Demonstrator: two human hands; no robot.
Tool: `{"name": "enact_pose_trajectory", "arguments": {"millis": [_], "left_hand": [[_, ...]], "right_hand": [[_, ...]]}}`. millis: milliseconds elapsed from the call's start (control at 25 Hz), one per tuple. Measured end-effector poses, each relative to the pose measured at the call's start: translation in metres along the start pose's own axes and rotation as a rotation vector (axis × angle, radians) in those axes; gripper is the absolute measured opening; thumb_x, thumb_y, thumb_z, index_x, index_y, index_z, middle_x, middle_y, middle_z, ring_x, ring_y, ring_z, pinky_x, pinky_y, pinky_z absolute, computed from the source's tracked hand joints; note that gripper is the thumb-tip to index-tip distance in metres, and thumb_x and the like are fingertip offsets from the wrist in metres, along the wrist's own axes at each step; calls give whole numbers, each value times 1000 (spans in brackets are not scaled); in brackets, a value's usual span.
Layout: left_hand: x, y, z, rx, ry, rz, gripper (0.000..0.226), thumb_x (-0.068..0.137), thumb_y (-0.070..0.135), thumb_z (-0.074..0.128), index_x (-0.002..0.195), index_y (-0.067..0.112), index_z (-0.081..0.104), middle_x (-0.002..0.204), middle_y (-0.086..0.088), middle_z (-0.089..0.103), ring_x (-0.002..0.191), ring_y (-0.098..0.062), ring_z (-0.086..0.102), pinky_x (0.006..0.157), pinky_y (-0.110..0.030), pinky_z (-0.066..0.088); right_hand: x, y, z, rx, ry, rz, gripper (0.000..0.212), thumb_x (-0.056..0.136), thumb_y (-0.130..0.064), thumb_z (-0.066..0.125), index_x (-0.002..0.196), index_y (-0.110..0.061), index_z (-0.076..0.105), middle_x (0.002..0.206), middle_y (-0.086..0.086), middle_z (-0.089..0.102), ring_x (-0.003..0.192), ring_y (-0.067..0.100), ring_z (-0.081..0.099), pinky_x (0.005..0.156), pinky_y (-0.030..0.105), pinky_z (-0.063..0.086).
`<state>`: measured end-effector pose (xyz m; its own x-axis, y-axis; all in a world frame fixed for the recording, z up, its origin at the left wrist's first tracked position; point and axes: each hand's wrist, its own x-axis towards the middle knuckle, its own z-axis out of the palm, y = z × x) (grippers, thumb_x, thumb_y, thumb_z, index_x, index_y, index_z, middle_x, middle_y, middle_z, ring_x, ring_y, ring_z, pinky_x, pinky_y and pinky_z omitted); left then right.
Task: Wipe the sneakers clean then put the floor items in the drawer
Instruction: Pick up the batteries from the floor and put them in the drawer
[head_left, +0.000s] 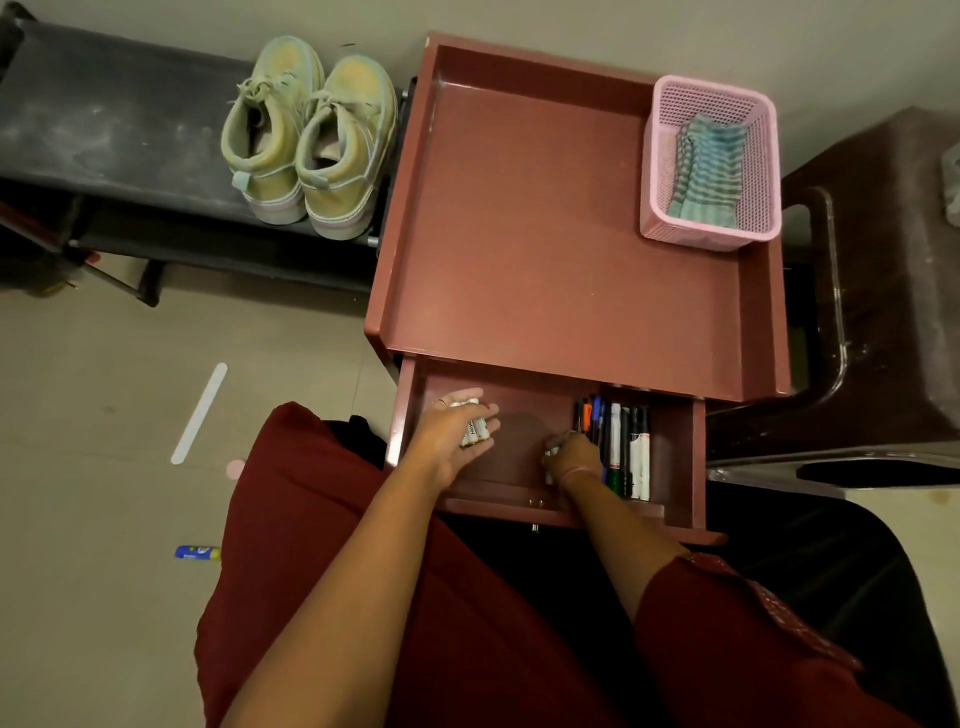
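The reddish-brown cabinet's drawer (680, 462) stands pulled out below its top. My left hand (452, 441) is inside the drawer's left part, palm up, with several batteries (474, 428) lying in its loosely curled fingers. My right hand (571, 460) is low in the drawer's middle and grips a small silvery item, likely batteries, beside a row of markers and pens (621, 447). A pair of pale green sneakers (311, 140) sits on the dark shoe rack (114, 130) at the left. On the floor lie a white flat stick (200, 413) and a blue-yellow tube (197, 552).
A pink mesh basket (763, 156) holding a striped cloth (709, 171) stands on the cabinet top's (545, 223) right rear corner. A dark plastic stool (883, 291) is at the right. My red garment covers the lower view. A small pink disc (235, 469) lies on the floor.
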<state>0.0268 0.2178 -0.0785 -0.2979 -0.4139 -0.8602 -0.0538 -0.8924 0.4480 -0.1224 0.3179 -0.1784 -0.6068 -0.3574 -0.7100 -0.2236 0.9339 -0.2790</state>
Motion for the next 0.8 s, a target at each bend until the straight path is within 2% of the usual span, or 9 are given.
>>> {"name": "enact_pose_trajectory", "arguments": {"millis": [80,240,480,600,720,800], "left_hand": [[1,0,0,3,-2,2,23,88,0,61,101,19,60,104,-8,68,95,-20,66,84,-34,52],[3,-1,-1,10,0,3,24,89,1,61,106,18,59,105,-8,68,98,-21,66,82,-33,52],[3,-1,-1,6,-16,13,29,89,0,59,113,16,57,98,-5,68,90,-18,66,80,-33,51],[3,-1,-2,5,-16,16,28,90,0,58,112,17,56,98,-5,67,88,-17,65,79,-32,51],[3,-2,-2,-3,-19,22,25,90,0,58,107,18,56,97,-5,67,87,-17,65,80,-33,51],[4,-2,-1,1,-20,23,25,90,0,58,107,19,57,98,-5,67,88,-17,65,80,-33,51]], "right_hand": [[0,1,3,-29,19,-10,18,84,-8,58,97,-9,71,108,17,69,99,31,65,88,36,53],[-1,5,-1,-92,43,-8,20,82,-2,62,100,-6,71,111,15,68,103,28,64,82,28,49],[-5,7,-6,-173,41,-15,24,81,-16,68,105,-13,69,116,14,63,103,30,64,85,35,53],[-3,10,-11,-304,47,-112,27,84,-15,67,111,-8,66,118,16,59,104,33,62,88,39,52],[-1,13,-17,-351,-13,-250,23,84,-9,65,106,-2,66,114,18,63,102,32,62,88,37,52],[1,14,-21,-385,-23,-277,22,85,-8,62,106,-3,68,114,18,64,103,31,62,89,33,51]]}}
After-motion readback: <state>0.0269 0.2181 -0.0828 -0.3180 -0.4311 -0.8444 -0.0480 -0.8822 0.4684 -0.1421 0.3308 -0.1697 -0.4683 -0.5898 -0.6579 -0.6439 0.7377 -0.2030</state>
